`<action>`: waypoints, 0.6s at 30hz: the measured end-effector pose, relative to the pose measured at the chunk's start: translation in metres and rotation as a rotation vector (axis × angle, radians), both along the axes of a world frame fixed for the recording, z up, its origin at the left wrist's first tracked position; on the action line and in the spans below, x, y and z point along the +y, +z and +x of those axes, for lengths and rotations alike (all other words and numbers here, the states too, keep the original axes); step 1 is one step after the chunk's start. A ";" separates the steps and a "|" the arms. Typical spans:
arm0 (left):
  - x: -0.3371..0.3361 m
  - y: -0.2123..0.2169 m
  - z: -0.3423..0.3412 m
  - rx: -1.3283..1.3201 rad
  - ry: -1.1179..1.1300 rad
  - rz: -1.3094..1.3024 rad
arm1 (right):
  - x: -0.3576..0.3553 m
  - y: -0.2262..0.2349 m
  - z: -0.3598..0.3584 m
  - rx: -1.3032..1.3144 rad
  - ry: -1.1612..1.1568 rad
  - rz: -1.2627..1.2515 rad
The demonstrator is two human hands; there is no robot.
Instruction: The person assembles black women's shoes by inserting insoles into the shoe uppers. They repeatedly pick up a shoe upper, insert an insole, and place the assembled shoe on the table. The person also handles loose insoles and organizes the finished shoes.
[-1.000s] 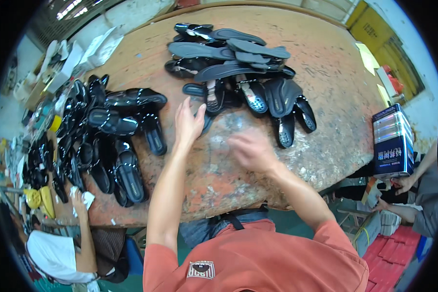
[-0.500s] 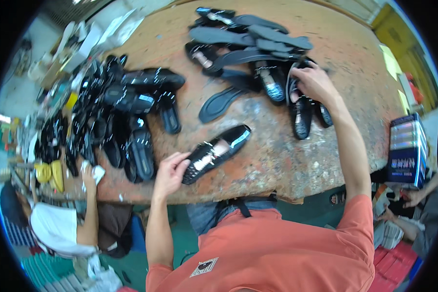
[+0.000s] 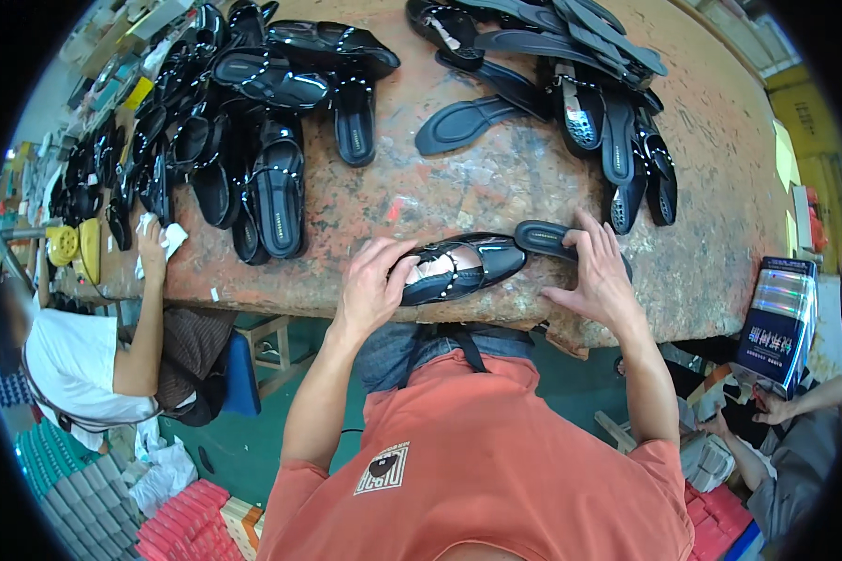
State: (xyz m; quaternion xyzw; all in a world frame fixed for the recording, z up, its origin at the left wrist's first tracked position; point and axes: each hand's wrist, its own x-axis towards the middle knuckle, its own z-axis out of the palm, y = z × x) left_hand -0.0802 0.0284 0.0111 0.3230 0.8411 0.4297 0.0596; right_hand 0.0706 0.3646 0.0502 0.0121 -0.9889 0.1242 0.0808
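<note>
My left hand (image 3: 372, 285) grips the heel end of a glossy black shoe (image 3: 500, 259) with a studded strap, lying sideways near the table's front edge. Pinkish lining shows in its opening. At the shoe's toe, my right hand (image 3: 601, 276) has its fingers over a black insole (image 3: 543, 236), the thumb spread apart from it; the hand hides part of this insole. Beyond the hands lies another loose black insole (image 3: 460, 124). More insoles (image 3: 557, 45) are heaped on shoes at the back right.
Many finished-looking black shoes (image 3: 281, 201) crowd the left of the worn table (image 3: 421, 201). A dark blue box (image 3: 773, 323) stands at the right edge. A co-worker (image 3: 89, 360) sits at the left, a hand on white cloth; another person's hands (image 3: 767, 411) show at lower right.
My right hand has come back from the pile toward me with an insole. My left hand has brought the shoe nearer the front edge and turned it more sideways. The view has shifted.
</note>
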 end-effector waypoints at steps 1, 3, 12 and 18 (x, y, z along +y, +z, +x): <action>-0.001 -0.003 -0.001 0.011 0.010 0.007 | 0.006 0.000 0.006 -0.026 -0.002 -0.045; -0.001 -0.009 0.001 0.031 0.038 0.029 | 0.017 0.003 0.010 -0.148 -0.051 -0.077; 0.021 -0.016 0.001 0.017 -0.036 0.069 | 0.013 0.041 0.018 -0.081 -0.073 -0.552; 0.012 -0.013 0.012 0.070 0.208 0.101 | -0.032 0.028 -0.008 -0.079 0.192 -0.191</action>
